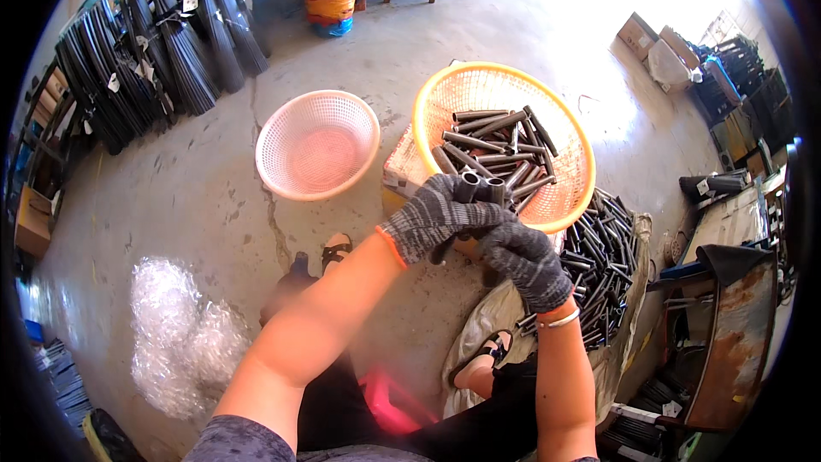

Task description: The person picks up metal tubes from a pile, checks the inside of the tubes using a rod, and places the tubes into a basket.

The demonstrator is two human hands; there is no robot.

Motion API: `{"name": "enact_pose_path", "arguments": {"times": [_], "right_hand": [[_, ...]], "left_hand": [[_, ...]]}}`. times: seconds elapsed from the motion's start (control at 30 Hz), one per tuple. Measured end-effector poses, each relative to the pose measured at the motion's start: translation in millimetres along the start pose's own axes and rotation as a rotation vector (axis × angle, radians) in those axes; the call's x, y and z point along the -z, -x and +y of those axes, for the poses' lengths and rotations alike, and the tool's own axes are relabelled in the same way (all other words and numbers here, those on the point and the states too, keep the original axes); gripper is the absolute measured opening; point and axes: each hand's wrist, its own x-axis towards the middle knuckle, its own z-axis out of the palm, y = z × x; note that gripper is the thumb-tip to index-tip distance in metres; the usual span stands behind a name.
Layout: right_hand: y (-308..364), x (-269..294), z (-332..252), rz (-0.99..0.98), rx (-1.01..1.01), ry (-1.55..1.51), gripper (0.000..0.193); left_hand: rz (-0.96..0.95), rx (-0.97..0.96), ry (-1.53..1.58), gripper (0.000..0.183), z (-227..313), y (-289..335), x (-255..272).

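Note:
Both my hands wear grey knitted gloves and meet at the near rim of an orange plastic basket (581, 192). My left hand (432, 216) is closed round short dark metal tubes (467, 186), whose open ends point up between the hands. Pressed against the same tubes from the right, my right hand (526, 263) has its fingers curled; their lower ends are mostly hidden by the gloves. Inside the basket lie many loose tubes (500, 141) of the same kind, pointing various ways.
An off-white basket (318, 145) with nothing visible inside stands on the floor to the left. Right of the orange basket, a heap of tubes (603, 265) lies on a sack (629, 334). Crumpled clear plastic (184, 338) sits lower left; bundled black strips (162, 51) stand far left.

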Motion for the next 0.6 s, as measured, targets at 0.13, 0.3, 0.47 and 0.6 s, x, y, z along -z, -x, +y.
{"name": "enact_pose_path", "arguments": {"times": [0.13,0.3,0.47,0.6], "right_hand": [[-3.3,8.2,11.4,0.061,0.137,0.17,0.014],[2.0,27.2,4.9,0.272,0.158,-0.007,0.015],[3.4,27.1,-11.2,0.443,0.122,-0.184,0.013],[-0.2,28.9,-0.8,0.41,0.3,0.029,0.016]], "left_hand": [[0.016,0.116,-0.152,0.027,20.9,4.2,-5.7],[0.03,-0.111,-0.176,0.026,1.0,-3.9,-6.1],[-0.012,-0.19,-0.414,0.029,3.4,-6.4,-14.8],[-0.011,-0.141,-0.373,0.029,-5.4,-9.9,-25.0]]}}
